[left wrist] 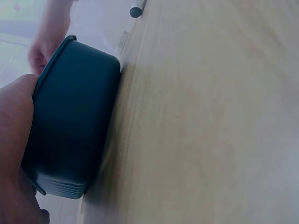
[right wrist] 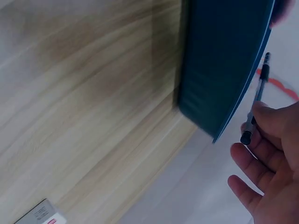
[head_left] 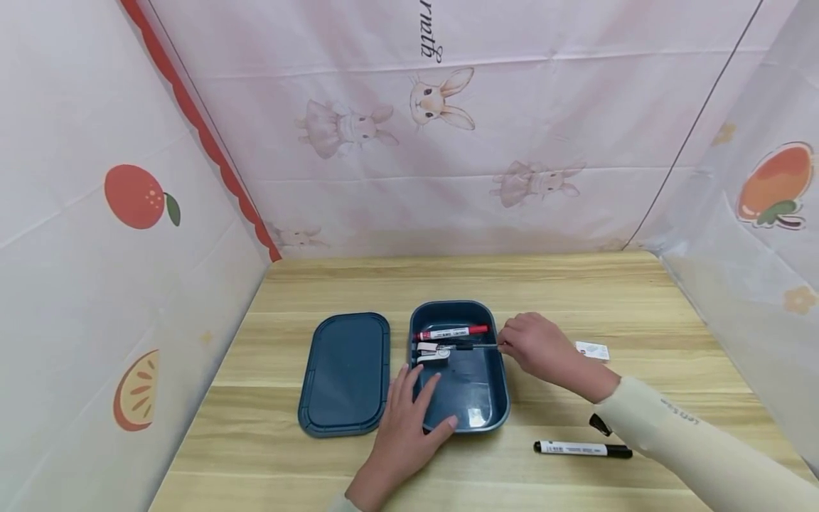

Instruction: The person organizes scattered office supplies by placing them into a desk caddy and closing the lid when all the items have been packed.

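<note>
My right hand (head_left: pixel 537 348) pinches the end of a slim clear pen (right wrist: pixel 258 93) with a black grip between thumb and forefinger, the other fingers loosely bent. The pen lies level over the right rim of a dark blue plastic box (head_left: pixel 475 398), its tip pointing left across the inside. My left hand (head_left: pixel 406 430) rests on the box's front left corner, fingers extended over the left rim and thumb at the front rim. Inside the box are a red marker (head_left: pixel 451 332), a small pale block (head_left: pixel 427 347) and a white-and-black piece (head_left: pixel 435 358).
Left of the box lies its flat dark blue lid (head_left: pixel 345 373). A black-capped white marker (head_left: pixel 576 449) lies at the front right of the wooden table (head_left: pixel 256 455). Behind the right wrist is a small white packet (head_left: pixel 593 350). Printed cloth walls (head_left: pixel 486 128) enclose the table.
</note>
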Demonstrator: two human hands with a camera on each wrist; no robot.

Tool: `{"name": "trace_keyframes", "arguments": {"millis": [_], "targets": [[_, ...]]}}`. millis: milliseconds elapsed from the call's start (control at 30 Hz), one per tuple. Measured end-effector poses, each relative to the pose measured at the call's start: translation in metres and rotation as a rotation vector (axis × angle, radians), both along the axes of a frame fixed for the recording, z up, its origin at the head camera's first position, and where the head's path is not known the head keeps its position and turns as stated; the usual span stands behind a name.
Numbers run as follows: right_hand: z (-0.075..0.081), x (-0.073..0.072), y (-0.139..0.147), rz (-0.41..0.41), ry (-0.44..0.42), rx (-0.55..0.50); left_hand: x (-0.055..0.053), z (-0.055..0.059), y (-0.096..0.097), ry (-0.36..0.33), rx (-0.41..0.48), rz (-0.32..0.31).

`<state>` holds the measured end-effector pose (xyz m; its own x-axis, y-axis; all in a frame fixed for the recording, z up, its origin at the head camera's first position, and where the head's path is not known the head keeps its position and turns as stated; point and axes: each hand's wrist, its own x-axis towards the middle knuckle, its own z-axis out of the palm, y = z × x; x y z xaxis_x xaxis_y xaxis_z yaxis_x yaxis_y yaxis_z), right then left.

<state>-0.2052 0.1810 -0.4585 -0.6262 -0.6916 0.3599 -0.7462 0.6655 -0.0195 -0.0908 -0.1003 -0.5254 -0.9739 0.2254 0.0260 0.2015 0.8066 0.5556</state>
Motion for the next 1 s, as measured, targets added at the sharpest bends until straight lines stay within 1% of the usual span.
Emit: {"name": "trace_keyframes", "arguments": {"millis": [67, 200, 367, 600, 767, 833, 1000], "targets": [[-0.001, 0.003, -0.005, 0.015, 0.013, 0.027, 0.000, -0.001, 0.000, 0.005, 0.005, 0.000], [-0.004, 0.005, -0.013, 0.022, 0.021, 0.081, 0.000, -0.003, -0.001, 0.025, 0.003, -0.001], [-0.009, 0.006, -0.020, 0.038, 0.011, 0.099, -0.001, -0.005, -0.001, 0.035, -0.010, -0.006], [-0.016, 0.007, -0.026, 0.073, 0.072, 0.159, -0.001, -0.007, -0.001, 0.034, -0.011, -0.005], [-0.020, 0.007, -0.032, 0.071, 0.105, 0.152, -0.001, -0.008, -0.001, 0.031, -0.010, -0.004], [-0.021, 0.006, -0.035, 0.065, 0.109, 0.167, -0.001, -0.008, -0.001, 0.031, -0.008, -0.003], [-0.023, 0.005, -0.041, 0.041, 0.090, 0.214, -0.001, -0.009, -0.001, 0.037, -0.003, -0.007]]}}
